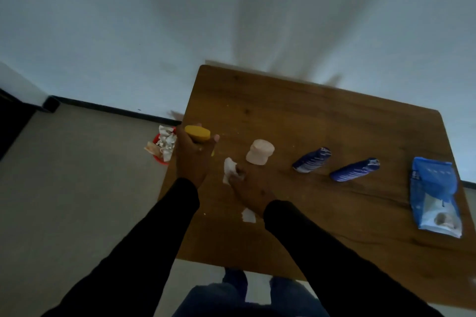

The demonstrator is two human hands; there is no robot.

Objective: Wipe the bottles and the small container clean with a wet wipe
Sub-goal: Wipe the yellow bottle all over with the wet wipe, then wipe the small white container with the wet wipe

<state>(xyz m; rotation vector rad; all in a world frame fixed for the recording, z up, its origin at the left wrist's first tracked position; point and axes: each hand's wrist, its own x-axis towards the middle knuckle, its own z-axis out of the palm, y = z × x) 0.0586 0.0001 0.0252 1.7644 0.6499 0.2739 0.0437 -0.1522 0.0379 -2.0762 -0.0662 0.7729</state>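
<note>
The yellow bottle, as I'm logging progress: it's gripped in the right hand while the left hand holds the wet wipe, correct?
Not quite: the hands are swapped. The head view shows the yellow bottle gripped in the left hand, while the right hand holds the wet wipe.

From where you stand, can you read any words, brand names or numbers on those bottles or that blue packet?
None can be read.
Blue wipes packet: dark marks on its left edge, too blurred to read.
Two blue bottles: white printing, too small and blurred.
Yellow bottle held in the left hand: no text showing.
Pink container: no text showing.
</note>
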